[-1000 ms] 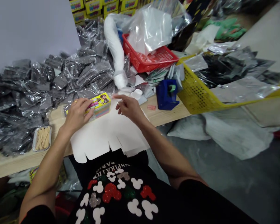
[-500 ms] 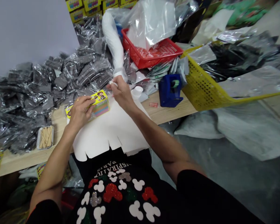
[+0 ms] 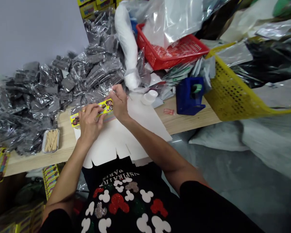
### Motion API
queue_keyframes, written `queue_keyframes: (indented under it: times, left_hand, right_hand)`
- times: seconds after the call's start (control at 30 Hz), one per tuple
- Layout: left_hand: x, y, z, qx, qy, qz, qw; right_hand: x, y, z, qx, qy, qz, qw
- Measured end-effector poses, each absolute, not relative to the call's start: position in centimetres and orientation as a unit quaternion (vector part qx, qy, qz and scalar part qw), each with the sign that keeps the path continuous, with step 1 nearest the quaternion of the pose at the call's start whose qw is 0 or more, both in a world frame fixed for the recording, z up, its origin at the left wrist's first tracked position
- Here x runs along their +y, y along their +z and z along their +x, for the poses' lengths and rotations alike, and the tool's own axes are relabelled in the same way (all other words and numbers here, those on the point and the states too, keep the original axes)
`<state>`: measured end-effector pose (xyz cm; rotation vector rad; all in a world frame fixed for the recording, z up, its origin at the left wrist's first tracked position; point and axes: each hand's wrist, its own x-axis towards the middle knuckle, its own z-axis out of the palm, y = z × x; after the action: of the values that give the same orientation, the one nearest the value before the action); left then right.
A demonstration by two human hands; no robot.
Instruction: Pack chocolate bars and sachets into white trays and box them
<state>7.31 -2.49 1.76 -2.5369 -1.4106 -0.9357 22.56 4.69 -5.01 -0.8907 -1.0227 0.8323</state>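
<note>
A long yellow printed box [image 3: 108,105] lies on white card sheets [image 3: 106,145] on the wooden table. My left hand [image 3: 90,121] grips it across the top, thumb on the near side and fingers beyond. At the box's right end is my right hand [image 3: 119,102], its thumb and fingertips pinched together around something small and whitish that is too small to name. A white roll-like cup [image 3: 149,97] stands to the right of my right hand. Grey pieces in clear plastic bags [image 3: 94,72] are heaped just behind the box.
To the right are a blue tape dispenser [image 3: 189,97], a small red-and-white packet [image 3: 168,111], a red basket [image 3: 155,60] and a yellow basket [image 3: 232,94]. A tray of wooden sticks [image 3: 50,141] sits at the left. A long white plastic-wrapped bundle [image 3: 128,42] lies behind.
My right hand has moved left and down, from beyond the box's end to right against it. The box's striped side shows less. The whole view has shifted, so the baskets appear further right.
</note>
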Motion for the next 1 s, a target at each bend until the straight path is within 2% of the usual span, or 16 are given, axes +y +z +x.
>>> queue_keyframes:
  times: [0.5, 0.73, 1.0]
  left_hand:
    - [-5.5, 0.1, 9.3, -0.513, -0.356, -0.777, 0.084]
    - [-5.6, 0.7, 9.2, -0.501, -0.366, -0.783, 0.046]
    - [-5.4, 0.4, 9.1, -0.48, -0.374, -0.786, 0.106]
  right_hand:
    - [2.6, -4.6, 22.0, -0.451, 0.341, -0.376, 0.734]
    - [2.5, -4.8, 21.8, -0.458, 0.338, -0.367, 0.736]
    - [2.4, -5.2, 22.0, -0.475, 0.348, -0.372, 0.718]
